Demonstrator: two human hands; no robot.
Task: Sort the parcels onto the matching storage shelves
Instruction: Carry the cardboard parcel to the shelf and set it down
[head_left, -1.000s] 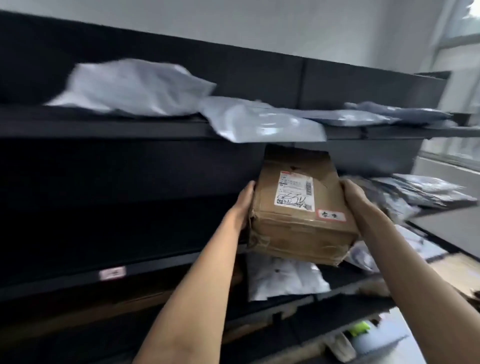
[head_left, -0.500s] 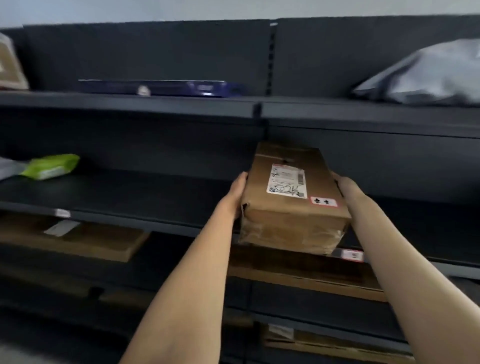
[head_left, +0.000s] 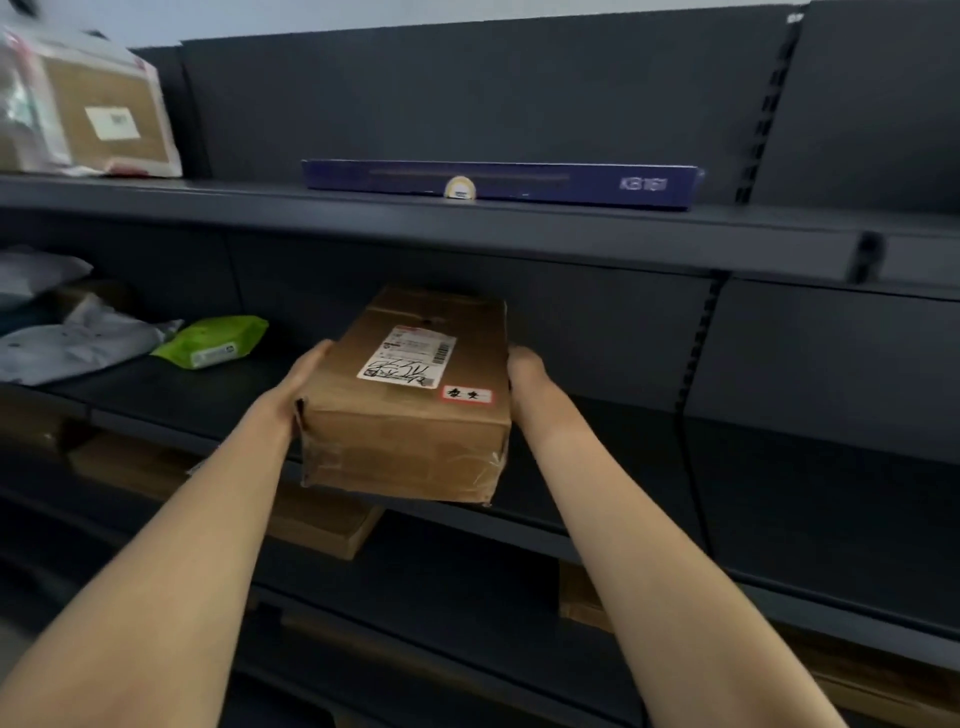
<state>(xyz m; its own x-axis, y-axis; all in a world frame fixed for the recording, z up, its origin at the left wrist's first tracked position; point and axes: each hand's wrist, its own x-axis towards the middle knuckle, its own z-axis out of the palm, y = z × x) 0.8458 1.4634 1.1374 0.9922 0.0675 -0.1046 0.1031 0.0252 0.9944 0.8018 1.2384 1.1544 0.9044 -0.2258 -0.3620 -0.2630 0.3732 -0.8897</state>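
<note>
I hold a brown cardboard parcel (head_left: 410, 415) with a white shipping label and a small red-edged sticker on top. My left hand (head_left: 298, 382) grips its left side and my right hand (head_left: 527, 371) presses its right side. The parcel hangs in front of the dark middle shelf (head_left: 597, 462), its far end reaching in under the upper shelf (head_left: 519, 228). Whether its bottom touches the shelf board is hidden.
A long flat blue box (head_left: 498, 183) lies on the upper shelf, with a taped brown parcel (head_left: 98, 114) at its far left. A green packet (head_left: 213, 343) and grey mailer bags (head_left: 72, 343) lie left on the middle shelf. Flat cardboard boxes (head_left: 322, 525) sit on lower shelves.
My view has swung left along the shelving, from a section full of grey mailer bags to this section. Both hands kept hold of the parcel, now nearer the middle shelf.
</note>
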